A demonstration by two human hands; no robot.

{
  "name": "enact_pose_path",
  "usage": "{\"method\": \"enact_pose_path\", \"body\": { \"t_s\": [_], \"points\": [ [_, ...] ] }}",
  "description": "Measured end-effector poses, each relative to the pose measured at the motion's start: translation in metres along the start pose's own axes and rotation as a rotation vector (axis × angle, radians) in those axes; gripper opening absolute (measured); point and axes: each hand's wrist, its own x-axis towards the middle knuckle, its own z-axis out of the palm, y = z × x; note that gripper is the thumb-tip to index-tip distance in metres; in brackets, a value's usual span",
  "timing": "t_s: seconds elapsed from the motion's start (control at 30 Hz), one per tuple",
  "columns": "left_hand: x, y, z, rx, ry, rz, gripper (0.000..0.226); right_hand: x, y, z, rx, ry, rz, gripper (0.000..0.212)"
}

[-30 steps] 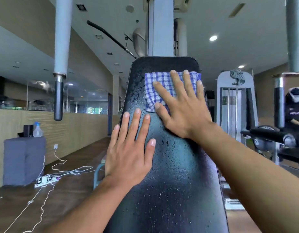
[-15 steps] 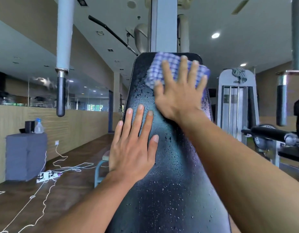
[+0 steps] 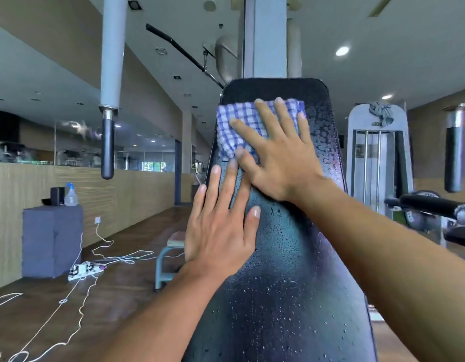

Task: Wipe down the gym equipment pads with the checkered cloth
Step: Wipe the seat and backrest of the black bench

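A tall black back pad [image 3: 283,270] rises in front of me, beaded with water drops. My right hand [image 3: 275,152] lies flat with fingers spread on the blue-and-white checkered cloth [image 3: 234,126], pressing it against the upper left part of the pad. My left hand [image 3: 223,226] rests flat and bare on the pad's left edge, just below the cloth, its fingertips close to my right thumb. Most of the cloth's right half is hidden under my right hand.
A grey column [image 3: 269,35] stands behind the pad. Hanging handles [image 3: 107,142] flank it on both sides. A grey box [image 3: 52,239] with a spray bottle [image 3: 70,195] stands at the left wall, with white cables [image 3: 77,291] and a power strip on the floor. Another machine [image 3: 377,152] stands at the right.
My right hand has slid the cloth down from the pad's top edge and over to the left side. The left hand has stayed in place.
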Motion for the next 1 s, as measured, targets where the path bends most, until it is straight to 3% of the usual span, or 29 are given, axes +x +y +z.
{"method": "enact_pose_path", "body": {
  "t_s": [0.17, 0.37, 0.6, 0.8, 0.9, 1.0],
  "points": [
    [-0.001, -0.002, 0.002, 0.002, -0.002, 0.005, 0.061, -0.061, 0.024, 0.002, 0.057, 0.029, 0.273, 0.054],
    [-0.003, -0.002, -0.002, -0.016, -0.012, 0.018, 0.06, -0.178, 0.0, 0.011, -0.024, -0.133, 0.093, 0.055],
    [-0.003, -0.001, -0.001, -0.034, -0.007, 0.002, 0.059, -0.128, 0.005, -0.002, 0.025, -0.137, 0.267, 0.057],
    [-0.005, -0.002, -0.002, -0.06, -0.017, 0.021, 0.059, -0.222, -0.022, 0.013, -0.024, -0.179, 0.078, 0.058],
    [-0.005, -0.01, -0.004, -0.155, -0.037, 0.057, 0.057, -0.188, -0.014, 0.012, -0.034, -0.181, 0.111, 0.059],
    [-0.002, -0.018, -0.012, -0.396, -0.043, 0.044, 0.056, -0.119, -0.02, 0.007, 0.016, -0.145, 0.2, 0.06]
  ]
}}
